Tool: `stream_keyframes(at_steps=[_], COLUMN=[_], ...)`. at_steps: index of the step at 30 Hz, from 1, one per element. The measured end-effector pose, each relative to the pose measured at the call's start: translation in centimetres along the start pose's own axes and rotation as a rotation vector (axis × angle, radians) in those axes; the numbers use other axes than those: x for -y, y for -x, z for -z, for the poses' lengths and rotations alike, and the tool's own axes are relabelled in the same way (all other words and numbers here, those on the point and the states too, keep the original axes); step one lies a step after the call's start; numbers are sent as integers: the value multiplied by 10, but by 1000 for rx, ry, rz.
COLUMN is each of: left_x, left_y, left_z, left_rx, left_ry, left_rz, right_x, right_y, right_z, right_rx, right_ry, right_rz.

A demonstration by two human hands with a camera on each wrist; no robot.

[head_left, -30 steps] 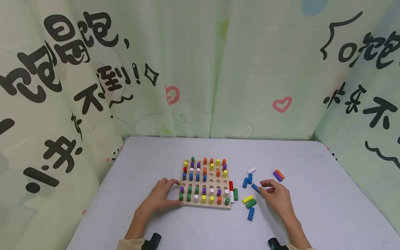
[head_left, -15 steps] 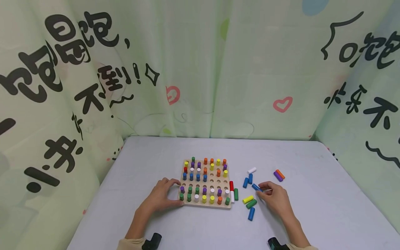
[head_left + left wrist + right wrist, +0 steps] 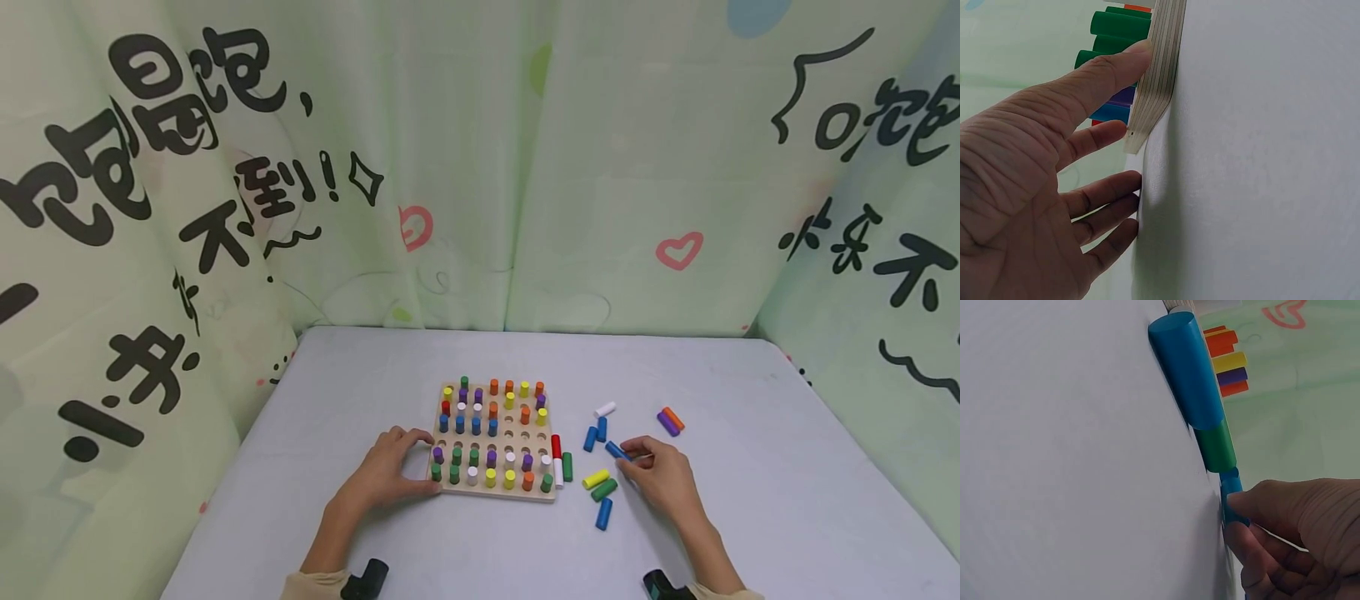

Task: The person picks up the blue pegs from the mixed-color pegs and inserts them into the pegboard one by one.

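Observation:
A wooden pegboard [image 3: 525, 445], with colored pegs in many of its holes, lies on the table. My left hand [image 3: 384, 468] is at its left side in the head view. The left wrist view shows the thumb [image 3: 1100, 72] against the board's layered edge [image 3: 1159, 62] and the index fingertip at a corner; the other fingers are extended below. To the right of the board, my right hand [image 3: 663, 475] pinches a blue peg [image 3: 617, 450] between thumb and fingers. That blue peg [image 3: 1230, 484] is partly covered by the thumb in the right wrist view.
Loose pegs lie right of the board: a red peg [image 3: 556, 446], a white peg [image 3: 558, 473], green ones, a yellow peg [image 3: 596, 478] and several blue ones. Farther right are an orange peg [image 3: 673, 417] and a purple peg [image 3: 667, 424]. A printed curtain [image 3: 585, 167] surrounds the table.
My right hand shifts slightly to the left around the blue peg, its fingers settling over the peg's near end. The left hand and the pegboard stay in place.

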State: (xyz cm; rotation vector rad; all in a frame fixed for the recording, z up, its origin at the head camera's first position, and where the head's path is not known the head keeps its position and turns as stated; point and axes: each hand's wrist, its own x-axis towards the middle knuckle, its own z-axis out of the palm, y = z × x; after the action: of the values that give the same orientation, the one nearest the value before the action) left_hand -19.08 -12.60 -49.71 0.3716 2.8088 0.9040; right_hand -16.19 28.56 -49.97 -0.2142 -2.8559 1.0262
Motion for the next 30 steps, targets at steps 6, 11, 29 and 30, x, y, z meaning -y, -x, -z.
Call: stream_keyframes(at_steps=[6, 11, 29, 30], left_x=[-1, -1, 1, 1], left_y=[0, 0, 0, 0], left_z=[0, 0, -1, -1], left_rx=[1, 2, 6, 6], left_ry=[-2, 3, 9, 8], left_rz=[4, 7, 4, 4], right_x=[2, 7, 29, 30], right_y=[2, 4, 9, 9], right_z=[0, 2, 3, 2], right_rx=[-7, -7, -19, -18], right_ry=[-19, -57, -88, -91], right_rz=[-8, -16, 20, 21])
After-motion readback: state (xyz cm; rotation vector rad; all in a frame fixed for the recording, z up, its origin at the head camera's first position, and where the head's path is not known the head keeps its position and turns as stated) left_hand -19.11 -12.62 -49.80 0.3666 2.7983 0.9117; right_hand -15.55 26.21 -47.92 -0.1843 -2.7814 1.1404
